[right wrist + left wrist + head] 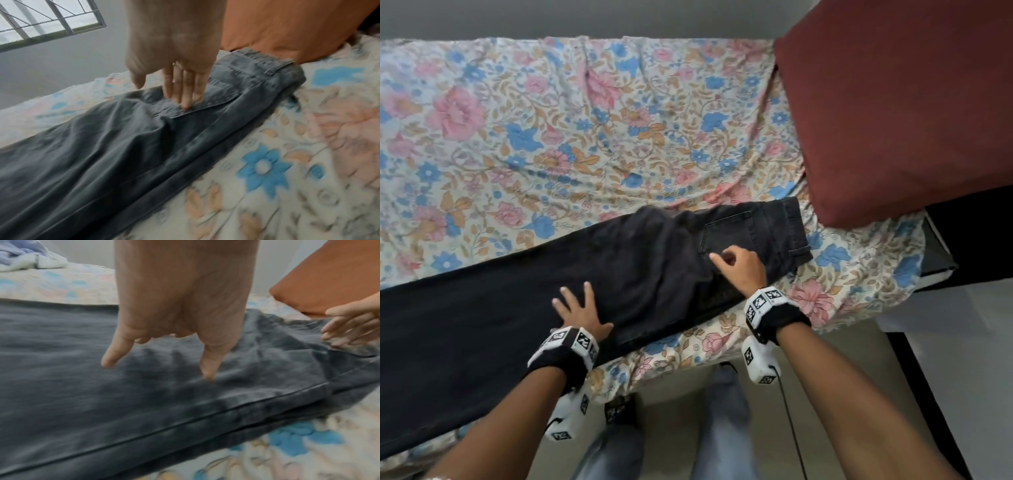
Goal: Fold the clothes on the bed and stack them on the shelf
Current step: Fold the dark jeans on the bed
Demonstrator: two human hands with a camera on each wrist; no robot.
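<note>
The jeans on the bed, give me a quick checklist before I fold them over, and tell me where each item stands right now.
1. Legs laid one on the other: ok, the jeans lie doubled lengthwise on the bedsheet.
2. Fabric smooth: not ok, wrinkles bunch near the back pocket.
3. Left hand flat on the thigh part: ok, fingers spread.
4. Right hand on the pocket: ok, fingers flat on it, gripping nothing.
5. Waistband clear of the red pillow: ok in the head view.
6. Leg ends aligned: cannot tell, out of frame.
</note>
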